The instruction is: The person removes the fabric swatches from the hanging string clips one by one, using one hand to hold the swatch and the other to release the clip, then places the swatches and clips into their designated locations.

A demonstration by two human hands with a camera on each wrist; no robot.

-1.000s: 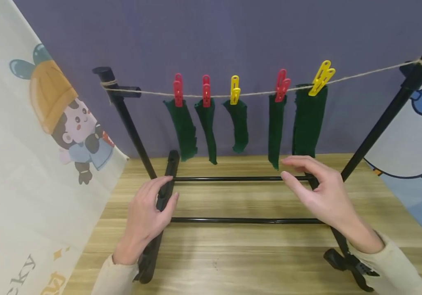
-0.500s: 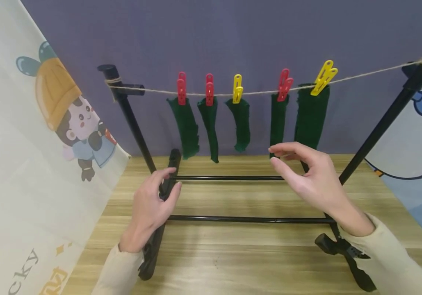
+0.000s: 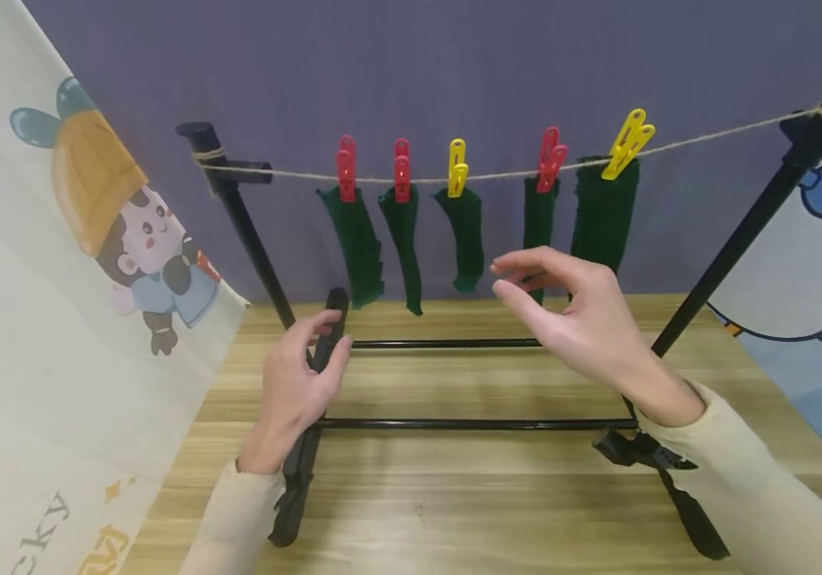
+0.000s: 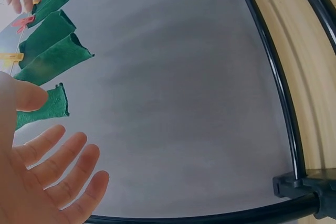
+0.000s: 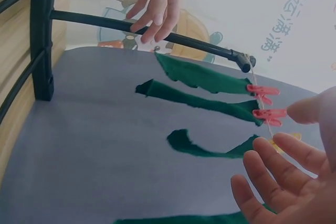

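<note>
Several dark green cloth strips [image 3: 363, 251] hang from a string [image 3: 504, 175] by red clothespins [image 3: 346, 169] and yellow clothespins [image 3: 457, 169]. My left hand [image 3: 299, 383] hovers beside the rack's left post, fingers loosely bent and holding nothing. In front of the two right-hand strips, my right hand [image 3: 576, 315] is raised with thumb and fingers apart, partly covering their lower ends. Spread fingers of the left hand [image 4: 58, 177] show in the left wrist view. The right wrist view shows the right hand [image 5: 283, 182] with nothing in its grasp, near the yellow clothespin in that picture.
A black rack stands on a wooden table [image 3: 439, 495], with a left post [image 3: 248, 231], a right post [image 3: 748, 216] and two low crossbars [image 3: 454, 424]. Behind it hangs a grey-purple backdrop [image 3: 411, 72]. A printed white curtain [image 3: 37, 359] borders the left side.
My right hand has moved up and to the left, from below the right strips to in front of them. The left hand has risen slightly. The strips and clothespins keep their places on the string.
</note>
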